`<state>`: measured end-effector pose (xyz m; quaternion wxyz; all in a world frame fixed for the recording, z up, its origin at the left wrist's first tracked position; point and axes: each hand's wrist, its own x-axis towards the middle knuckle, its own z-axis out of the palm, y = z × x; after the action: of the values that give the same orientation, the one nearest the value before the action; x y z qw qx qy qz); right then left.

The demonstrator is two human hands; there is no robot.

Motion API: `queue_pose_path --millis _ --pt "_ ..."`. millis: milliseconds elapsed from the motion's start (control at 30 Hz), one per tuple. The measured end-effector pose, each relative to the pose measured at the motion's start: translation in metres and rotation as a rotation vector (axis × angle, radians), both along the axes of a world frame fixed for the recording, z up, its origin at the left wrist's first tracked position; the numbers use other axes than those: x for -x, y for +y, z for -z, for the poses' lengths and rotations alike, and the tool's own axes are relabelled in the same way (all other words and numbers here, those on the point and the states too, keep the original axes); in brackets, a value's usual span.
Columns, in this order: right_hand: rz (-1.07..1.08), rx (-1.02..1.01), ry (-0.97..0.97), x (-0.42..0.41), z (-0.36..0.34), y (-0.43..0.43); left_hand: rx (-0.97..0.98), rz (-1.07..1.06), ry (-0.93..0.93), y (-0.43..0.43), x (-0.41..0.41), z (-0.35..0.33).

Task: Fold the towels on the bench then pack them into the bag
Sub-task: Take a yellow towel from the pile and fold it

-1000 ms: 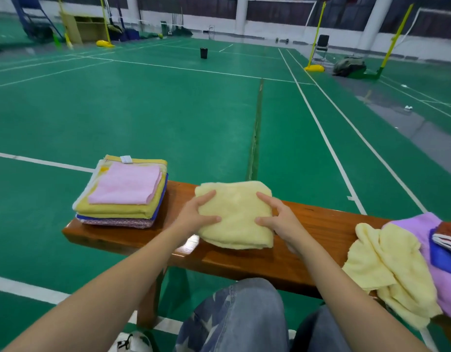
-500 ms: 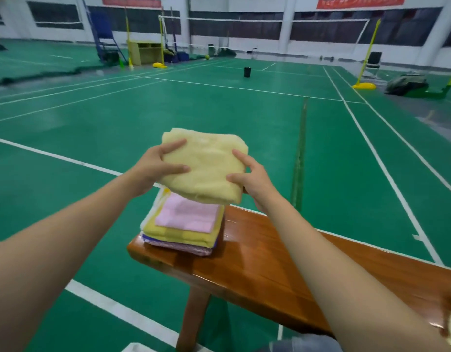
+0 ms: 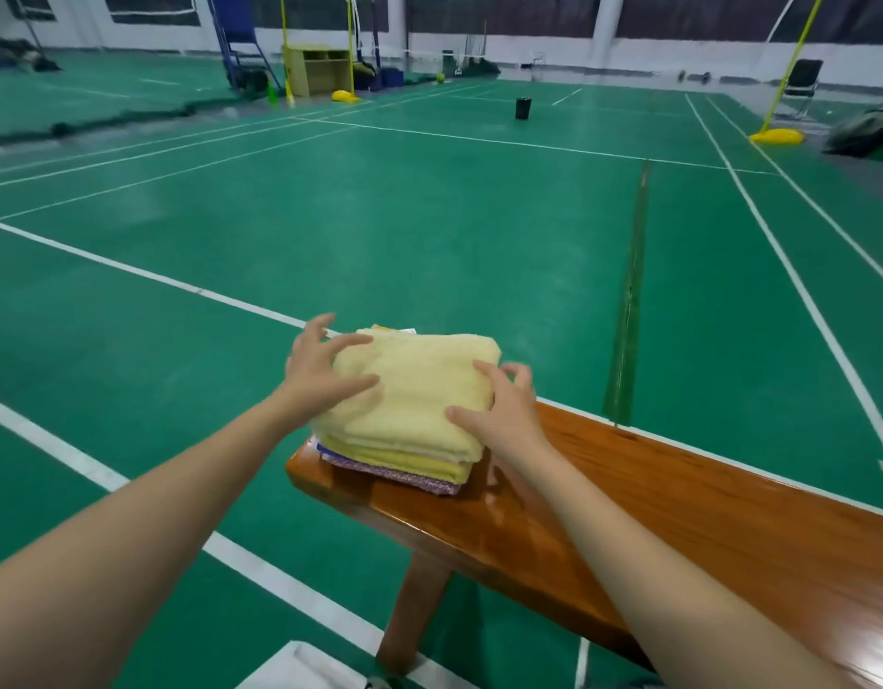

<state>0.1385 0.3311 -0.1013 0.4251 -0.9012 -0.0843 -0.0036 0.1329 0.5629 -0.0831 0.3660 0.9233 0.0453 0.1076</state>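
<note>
A fluffy, pale yellow towel (image 3: 419,385), folded to a rounded rectangle, lay on top of a stack (image 3: 404,464) of folded towels at the end of a glossy wooden bench (image 3: 678,514). The left hand (image 3: 315,375), at the towel's 9 o'clock, touched it with fingers splayed apart. The right hand (image 3: 504,410), at 4 o'clock, rested on it with fingers loosely bent, gripping nothing. Lower layers showed only thin edges, yellow and speckled purple. A white object (image 3: 300,668) at 6 o'clock was cut off.
</note>
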Motion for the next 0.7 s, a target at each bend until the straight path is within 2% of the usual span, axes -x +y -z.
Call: queue_pose_path --millis 67,100,200,267,467,600,700 --pt "-0.005 0.173 -0.291 0.002 -0.001 -0.002 -0.129 0.049 -0.211 -0.011 0.001 0.002" --pt "-0.064 0.202 -0.342 0.001 0.000 -0.001 -0.170 0.140 -0.215 -0.016 0.001 0.004" --pt "-0.262 0.270 -0.190 -0.003 0.012 0.003 -0.194 0.382 0.045 -0.020 0.001 0.024" --pt "-0.287 0.270 -0.078 -0.007 0.018 0.005 -0.193 0.390 0.131 -0.014 -0.004 0.035" --pt "-0.260 0.268 -0.012 -0.011 0.021 0.010 -0.281 0.370 0.170 -0.018 -0.016 0.034" --pt "-0.326 0.263 0.024 -0.003 0.005 -0.002 -0.142 0.333 0.265 -0.025 -0.010 0.013" --pt "-0.347 0.177 0.047 0.010 -0.005 -0.026 -0.111 0.306 0.158 -0.045 0.002 -0.005"
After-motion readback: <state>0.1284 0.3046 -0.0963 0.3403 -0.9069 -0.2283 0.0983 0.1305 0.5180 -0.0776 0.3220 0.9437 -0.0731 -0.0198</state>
